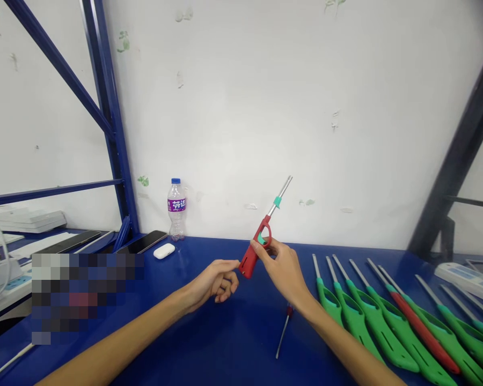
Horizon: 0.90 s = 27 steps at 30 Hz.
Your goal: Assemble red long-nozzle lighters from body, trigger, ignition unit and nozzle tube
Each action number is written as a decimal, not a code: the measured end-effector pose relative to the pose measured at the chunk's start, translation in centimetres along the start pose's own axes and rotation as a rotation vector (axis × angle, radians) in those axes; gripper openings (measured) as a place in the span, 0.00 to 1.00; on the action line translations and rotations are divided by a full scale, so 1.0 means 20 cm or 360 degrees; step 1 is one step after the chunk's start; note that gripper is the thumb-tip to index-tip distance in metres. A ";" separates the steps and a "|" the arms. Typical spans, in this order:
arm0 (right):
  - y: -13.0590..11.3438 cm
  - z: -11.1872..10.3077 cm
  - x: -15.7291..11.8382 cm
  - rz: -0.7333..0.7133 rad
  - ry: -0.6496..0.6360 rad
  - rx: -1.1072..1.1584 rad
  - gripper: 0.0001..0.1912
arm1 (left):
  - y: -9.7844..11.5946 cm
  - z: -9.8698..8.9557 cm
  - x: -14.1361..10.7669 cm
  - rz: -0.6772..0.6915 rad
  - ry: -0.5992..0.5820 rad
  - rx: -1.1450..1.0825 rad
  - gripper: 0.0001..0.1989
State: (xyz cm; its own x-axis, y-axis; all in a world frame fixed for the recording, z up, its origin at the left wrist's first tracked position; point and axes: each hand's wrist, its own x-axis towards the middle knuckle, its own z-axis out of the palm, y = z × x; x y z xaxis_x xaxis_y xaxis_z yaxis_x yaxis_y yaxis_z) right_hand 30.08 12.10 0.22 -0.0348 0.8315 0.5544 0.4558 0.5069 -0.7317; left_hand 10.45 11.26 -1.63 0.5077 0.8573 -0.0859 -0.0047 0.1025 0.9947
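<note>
My right hand [284, 265] grips a red gas lighter [248, 261] by its handle, thumb toward me. The lighter tilts up to the right, its metal nozzle pointing at the wall. A loose-looking teal collar [277, 202] sits partway along the nozzle, and a teal trigger [261, 239] shows inside the red guard. My left hand [211, 284] is beside the lighter's lower end, its extended index fingertip at the edge of the handle. The other left fingers are curled in, with nothing visible in them. Below my right wrist lies a thin screwdriver [282, 335], its handle partly hidden.
Several green gas lighters [386, 332] and one red lighter [424, 332] lie in a row at right. A plastic bottle [177, 212], white earbud case [163, 251] and dark phone [147, 241] stand or lie at back left. A white power strip [469, 281] is far right.
</note>
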 end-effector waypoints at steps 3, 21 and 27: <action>0.00 0.00 0.00 -0.0009 -0.0036 0.0073 0.19 | 0.02 0.02 -0.01 0.0051 0.0015 0.0170 0.21; 0.03 0.02 0.01 0.0231 -0.0079 0.0392 0.23 | 0.02 0.03 -0.01 0.0167 0.0010 0.0036 0.26; 0.02 0.03 0.00 0.0204 -0.0167 0.0251 0.22 | 0.02 0.02 -0.02 0.0163 -0.0110 -0.0088 0.21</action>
State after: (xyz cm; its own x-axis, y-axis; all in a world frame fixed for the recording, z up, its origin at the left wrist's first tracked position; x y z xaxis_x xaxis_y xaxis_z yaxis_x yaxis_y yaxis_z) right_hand 29.67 12.41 -0.24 -0.0816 0.9064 0.4145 0.3179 0.4178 -0.8511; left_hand 10.60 10.84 -1.23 0.5601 0.8282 0.0221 -0.1063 0.0454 0.9933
